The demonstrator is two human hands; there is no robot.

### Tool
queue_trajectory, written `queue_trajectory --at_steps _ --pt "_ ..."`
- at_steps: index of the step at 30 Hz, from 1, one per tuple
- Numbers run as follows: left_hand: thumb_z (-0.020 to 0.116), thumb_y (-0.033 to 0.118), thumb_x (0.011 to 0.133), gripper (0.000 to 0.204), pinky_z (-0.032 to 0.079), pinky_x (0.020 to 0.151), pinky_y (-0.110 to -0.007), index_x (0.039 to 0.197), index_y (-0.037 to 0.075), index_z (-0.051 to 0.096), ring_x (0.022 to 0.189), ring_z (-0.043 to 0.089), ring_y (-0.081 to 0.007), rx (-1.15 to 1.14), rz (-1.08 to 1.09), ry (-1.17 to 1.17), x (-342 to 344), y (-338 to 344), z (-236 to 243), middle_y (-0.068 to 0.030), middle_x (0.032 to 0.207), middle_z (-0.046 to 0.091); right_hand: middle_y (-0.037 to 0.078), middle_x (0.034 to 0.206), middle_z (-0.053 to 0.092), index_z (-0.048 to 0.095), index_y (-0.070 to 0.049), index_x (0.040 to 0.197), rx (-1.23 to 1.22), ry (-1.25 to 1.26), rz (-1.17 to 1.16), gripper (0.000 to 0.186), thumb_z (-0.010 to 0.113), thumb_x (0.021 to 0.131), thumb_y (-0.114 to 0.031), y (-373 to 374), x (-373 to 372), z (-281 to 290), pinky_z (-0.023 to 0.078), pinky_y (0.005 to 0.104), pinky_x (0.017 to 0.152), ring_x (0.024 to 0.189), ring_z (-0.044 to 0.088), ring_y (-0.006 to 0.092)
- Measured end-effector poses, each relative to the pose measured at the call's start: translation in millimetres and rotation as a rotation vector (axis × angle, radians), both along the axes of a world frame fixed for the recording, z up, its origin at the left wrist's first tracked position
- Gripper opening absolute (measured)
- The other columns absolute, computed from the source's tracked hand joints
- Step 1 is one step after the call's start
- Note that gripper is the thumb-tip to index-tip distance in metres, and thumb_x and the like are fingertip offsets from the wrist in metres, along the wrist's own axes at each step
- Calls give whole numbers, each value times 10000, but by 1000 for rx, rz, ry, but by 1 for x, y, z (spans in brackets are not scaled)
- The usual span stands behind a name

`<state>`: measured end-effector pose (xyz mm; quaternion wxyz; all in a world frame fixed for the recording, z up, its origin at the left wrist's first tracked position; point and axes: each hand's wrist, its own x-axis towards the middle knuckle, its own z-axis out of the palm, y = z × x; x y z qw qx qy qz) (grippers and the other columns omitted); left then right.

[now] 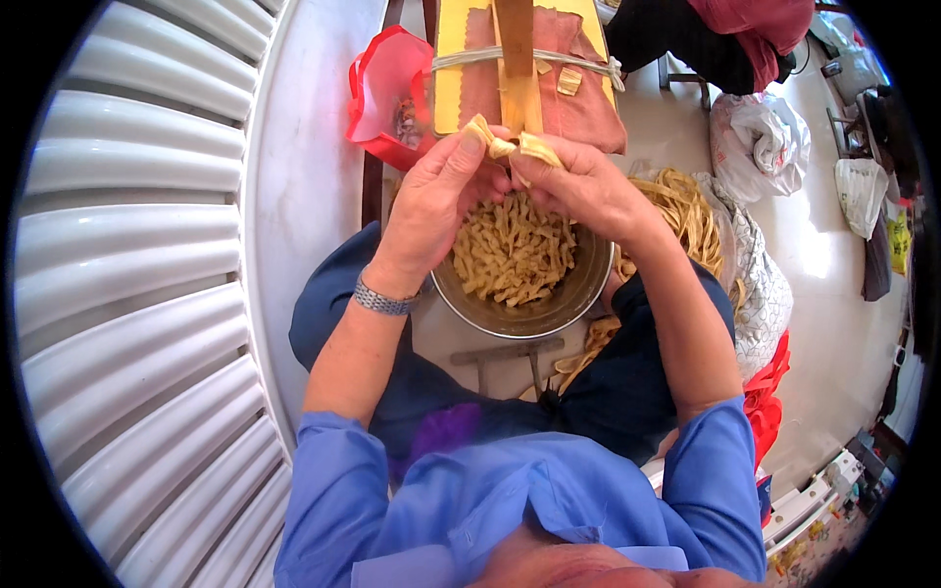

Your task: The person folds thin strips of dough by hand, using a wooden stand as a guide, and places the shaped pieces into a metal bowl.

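Note:
Between my two hands is a pale yellow strip, apparently tofu skin (504, 148), with a small knot in its middle. My left hand (441, 186) pinches one end between thumb and fingers. The other end is gripped in my right hand (585, 186), which is closed around it. Right below, a round metal bowl (586, 306) holds many small knotted pieces (515, 250) of the same yellow stuff. Just beyond my fingers, an upright wooden piece (516, 59) stands in front of a yellow board (450, 98) covered with a pink cloth (588, 116). Cut bits lie on the cloth.
Long loose strips (686, 211) are heaped right of the bowl. A red bag (361, 103) stands left of the board. White slats (137, 220) fill the left side. White plastic bags (760, 142) rest on the floor at right, near another person in dark trousers (659, 37).

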<state>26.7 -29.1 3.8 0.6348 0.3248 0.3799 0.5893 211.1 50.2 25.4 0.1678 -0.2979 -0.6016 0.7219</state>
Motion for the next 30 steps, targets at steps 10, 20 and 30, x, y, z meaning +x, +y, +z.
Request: queue_trajectory --at_steps 10,20,30 --pt "549 326 1062 316 469 762 -253 1021 31 655 826 582 -99 -120 131 -36 -15 -2 -1 -31 914 640 130 896 681 604 -18 1033 936 -35 86 140 596 929 -111 -4 -25 -24 534 378 677 762 671 267" --pt "550 320 1059 303 488 738 -261 1007 43 661 805 586 -109 -270 -33 -86 -24 1 -14 -10 901 637 130 854 657 563 -33 1078 1120 -330 177 186 572 905 -100 -31 -27 -22 546 420 617 792 696 309" --pt "573 87 1027 388 502 928 -305 1379 -54 491 1031 607 -147 -34 104 -89 1 -5 -4 -94 1168 647 -59 706 463 618 -100 1056 -257 70 -71 323 511 1076 -404 -14 -11 -17 295 189 519 585 387 29"
